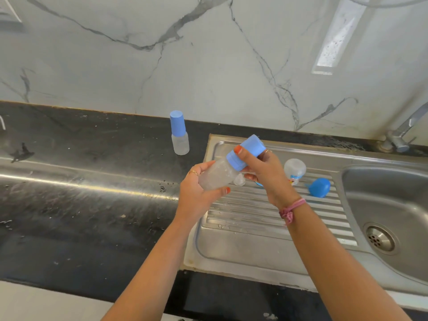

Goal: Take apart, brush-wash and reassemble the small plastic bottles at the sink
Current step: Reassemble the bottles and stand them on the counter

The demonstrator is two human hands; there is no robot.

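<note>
Above the steel drainboard (pixel 266 218), your left hand (pixel 199 193) grips the clear plastic bottle's (pixel 217 176) body while your right hand (pixel 259 170) clasps its light-blue cap (pixel 245 151), axis tilting up-right toward that hand.

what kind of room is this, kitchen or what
Most likely a home kitchen: a stainless steel sink with a ribbed drainboard is set into a dark stone counter, and a tap stands against a marble-look wall.
</note>
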